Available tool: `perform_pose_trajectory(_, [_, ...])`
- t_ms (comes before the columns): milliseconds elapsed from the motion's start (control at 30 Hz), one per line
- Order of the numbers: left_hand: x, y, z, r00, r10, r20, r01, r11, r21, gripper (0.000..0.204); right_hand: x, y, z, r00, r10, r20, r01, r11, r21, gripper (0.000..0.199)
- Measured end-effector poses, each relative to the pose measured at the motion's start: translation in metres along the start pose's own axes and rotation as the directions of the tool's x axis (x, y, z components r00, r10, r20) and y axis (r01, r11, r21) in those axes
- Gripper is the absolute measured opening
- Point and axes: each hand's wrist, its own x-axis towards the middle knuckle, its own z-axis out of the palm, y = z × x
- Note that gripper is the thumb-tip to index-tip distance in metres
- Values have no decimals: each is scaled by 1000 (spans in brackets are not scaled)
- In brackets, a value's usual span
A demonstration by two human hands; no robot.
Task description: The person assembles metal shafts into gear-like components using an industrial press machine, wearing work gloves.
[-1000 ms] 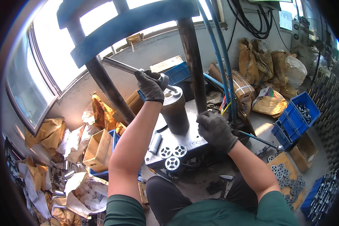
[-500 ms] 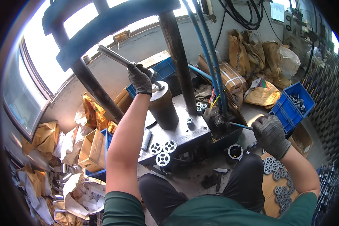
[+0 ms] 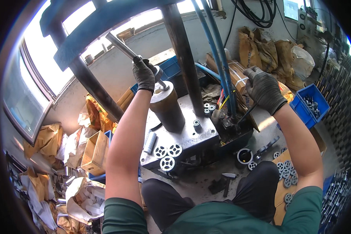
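My left hand, in a dark grey glove, is closed around a slanting metal rod above the press table. A metal collar sits on the rod beside my fingers, and the rod's lower end meets the top of a thick dark cylinder. My right hand, gloved too, is closed at the upper end of a thin lever rising from the press's side. The lever's tip is hidden by the hand. On the table are a grey tube, spoked metal wheels and small bearings.
Dark press columns and a blue crossbeam frame the work. Blue hoses run down at the right. A hammer lies on the floor. Blue bins, sacks and cardboard with more wheels stand around.
My right hand has moved up and slightly left, the lever tilting upward with it. My left hand stays on the rod, whose upper end has shifted a little.
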Motion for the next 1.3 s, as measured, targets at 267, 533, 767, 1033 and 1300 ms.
perform_pose_trajectory(267, [2,11,31,956,-283,76,269,951,155,58,-38,-3,-18,991,-46,128,55,996,-66,17])
perform_pose_trajectory(533, [8,24,38,916,-392,86,357,894,269,59,-131,-34,-58,921,-48,388,78,995,-62,19])
perform_pose_trajectory(767, [5,25,34,941,-324,93,299,930,213,57,-132,-39,-73,782,-55,621,81,997,-13,35])
perform_pose_trajectory(1033, [2,31,27,933,-345,104,335,937,104,56,-118,-45,-77,535,-85,841,133,991,15,35])
perform_pose_trajectory(1300, [11,26,25,936,-331,123,320,942,98,52,-130,-35,-79,636,-110,764,95,993,63,28])
